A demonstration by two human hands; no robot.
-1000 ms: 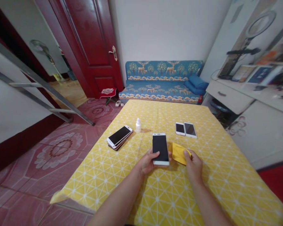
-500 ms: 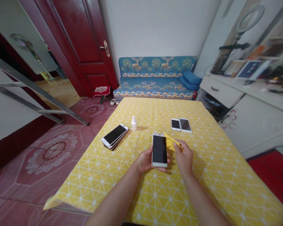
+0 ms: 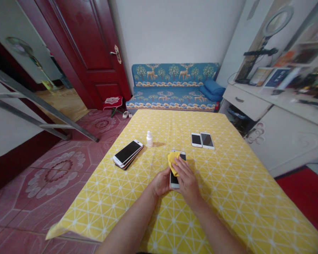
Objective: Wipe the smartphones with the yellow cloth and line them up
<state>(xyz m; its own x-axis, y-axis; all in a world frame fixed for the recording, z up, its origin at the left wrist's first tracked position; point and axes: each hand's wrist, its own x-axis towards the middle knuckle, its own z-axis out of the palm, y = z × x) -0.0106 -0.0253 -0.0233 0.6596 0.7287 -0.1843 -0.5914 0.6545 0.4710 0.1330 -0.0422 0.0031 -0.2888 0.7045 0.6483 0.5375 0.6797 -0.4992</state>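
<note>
My left hand [image 3: 162, 181] is closed around the left edge and underside of a white smartphone [image 3: 174, 180], its dark screen facing up. A yellow cloth [image 3: 173, 163] is pressed on the upper part of that screen by my right hand [image 3: 187, 180], whose fingers lie over the cloth and hide much of the phone. To the left, a stack of several smartphones [image 3: 127, 153] lies on the table, a white-framed one on top. Just beyond the stack stands a small white bottle [image 3: 149, 139]. Farther right, a smaller white phone [image 3: 196, 140] and a larger white phone [image 3: 207, 140] lie side by side.
A yellow patterned tablecloth [image 3: 159, 225] covers the table. Behind it is a blue sofa [image 3: 172, 93] with deer prints. A white cabinet [image 3: 288, 141] stands at the right, and a red stool [image 3: 113, 102] sits by the red door [image 3: 87, 46].
My right hand has moved left from beside the phone, bringing the yellow cloth onto its screen. My left hand keeps its hold on the phone. The view has shifted slightly.
</note>
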